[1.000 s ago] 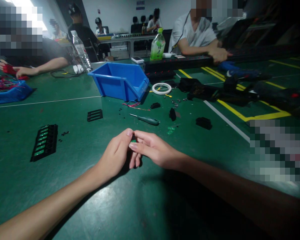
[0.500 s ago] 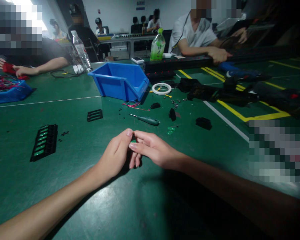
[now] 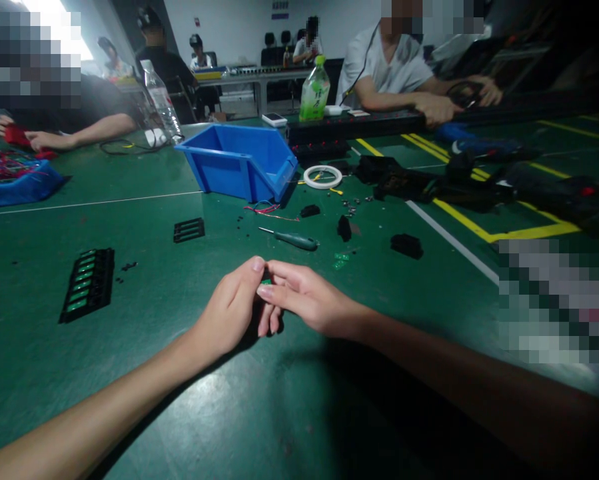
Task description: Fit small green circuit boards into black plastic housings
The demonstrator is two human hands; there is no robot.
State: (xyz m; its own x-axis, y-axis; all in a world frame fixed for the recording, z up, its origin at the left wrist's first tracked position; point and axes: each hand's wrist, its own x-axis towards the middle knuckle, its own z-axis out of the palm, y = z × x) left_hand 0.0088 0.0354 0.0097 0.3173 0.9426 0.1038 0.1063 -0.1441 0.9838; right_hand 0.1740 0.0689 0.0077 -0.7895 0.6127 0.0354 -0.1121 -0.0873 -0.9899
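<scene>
My left hand (image 3: 234, 303) and my right hand (image 3: 312, 298) meet above the green table, fingertips closed around a small green circuit board (image 3: 266, 283). Only a sliver of the board shows, with something dark beside it; the fingers hide the remainder. Just beyond my hands lies a screwdriver (image 3: 296, 240) with a green handle. Small green boards (image 3: 341, 260) rest to the right of it. On the left, a black holder (image 3: 88, 285) carries a row of green boards, and an empty black slotted frame (image 3: 189, 230) lies farther back.
A blue bin (image 3: 239, 167) stands behind the screwdriver, near a white ring (image 3: 322, 177) and loose screws (image 3: 350, 207). Black plastic parts (image 3: 406, 245) lie to the right. A blue tray of wires (image 3: 19, 183) sits far left. Co-workers sit across the table, beside a green bottle (image 3: 315, 93).
My hands and the circuit board have stayed practically still. Across the table, a co-worker's hand at the right has shifted slightly, with a dark loop now visible near it.
</scene>
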